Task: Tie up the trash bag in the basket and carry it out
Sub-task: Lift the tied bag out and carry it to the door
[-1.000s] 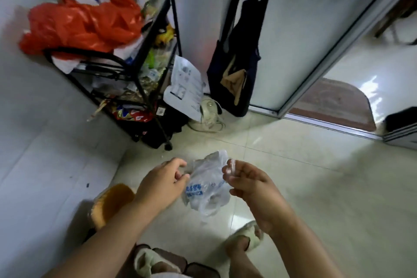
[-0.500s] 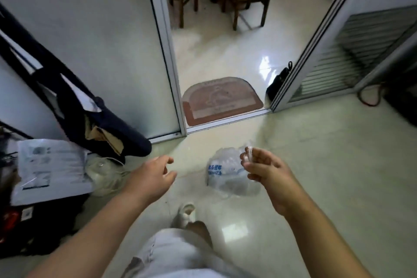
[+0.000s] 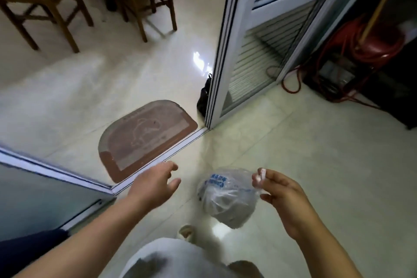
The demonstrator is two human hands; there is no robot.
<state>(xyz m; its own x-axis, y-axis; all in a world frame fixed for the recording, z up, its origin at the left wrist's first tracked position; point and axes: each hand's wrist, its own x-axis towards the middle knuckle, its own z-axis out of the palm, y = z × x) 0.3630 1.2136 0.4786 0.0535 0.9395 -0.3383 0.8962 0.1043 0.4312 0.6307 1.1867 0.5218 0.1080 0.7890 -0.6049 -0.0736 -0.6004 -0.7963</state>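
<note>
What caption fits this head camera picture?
Right hand carries the trash bag toward the doormat; left hand is empty.

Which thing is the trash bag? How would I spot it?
Find the half-round brown doormat at the sliding-door track, then look nearer, to its right. The small clear plastic trash bag with blue print hangs from the right hand, above the pale floor tiles; the left hand is empty.

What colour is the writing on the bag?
Blue, on the clear trash bag, in the head view.

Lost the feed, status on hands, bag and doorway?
Right hand pinching bag top; left hand open, empty. Bag hanging clear of floor. Mat past threshold, doorway open.
</note>
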